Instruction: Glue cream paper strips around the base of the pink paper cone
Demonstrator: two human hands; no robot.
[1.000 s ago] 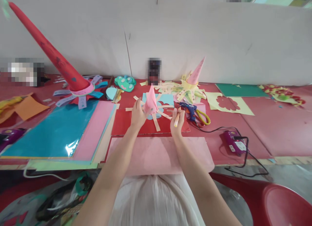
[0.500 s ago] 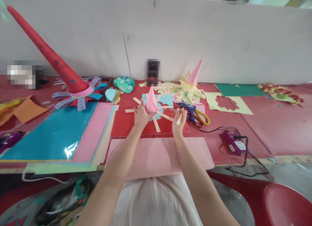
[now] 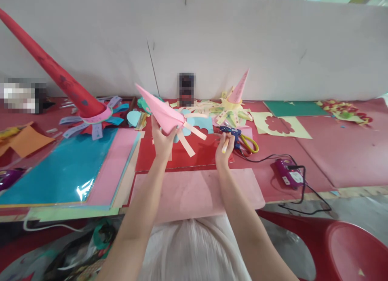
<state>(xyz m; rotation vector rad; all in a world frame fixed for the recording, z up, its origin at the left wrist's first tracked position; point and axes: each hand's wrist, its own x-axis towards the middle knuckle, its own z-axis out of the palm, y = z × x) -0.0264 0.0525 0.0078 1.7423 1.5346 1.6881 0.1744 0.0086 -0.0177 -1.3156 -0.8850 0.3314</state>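
My left hand [image 3: 163, 141] is closed around a pink paper cone [image 3: 162, 113], lifted and tilted with its point to the upper left. Peach paper strips [image 3: 186, 143] and a light-blue scalloped paper piece [image 3: 185, 129] spread from the cone's base. In my right hand [image 3: 224, 149] is a slim pen [image 3: 225, 145] with an orange and white end, its other end hidden by the fingers. Just beyond that hand lie a blue glue gun [image 3: 230, 131] and yellow-handled scissors [image 3: 251, 145]. Red sheets [image 3: 200, 152] lie beneath both hands.
A tall red cone [image 3: 69, 85] stands on the left beside stacked colored sheets [image 3: 66, 164]. Another pink cone [image 3: 239, 87] with yellow strips stands at the back. A purple power socket [image 3: 289, 174] with a black cord sits on the right. A white wall [image 3: 273, 51] closes the back.
My left hand has lifted the cone with its strips off the red sheets and tipped it, point to the left. My right hand keeps the pen in nearly the same place.
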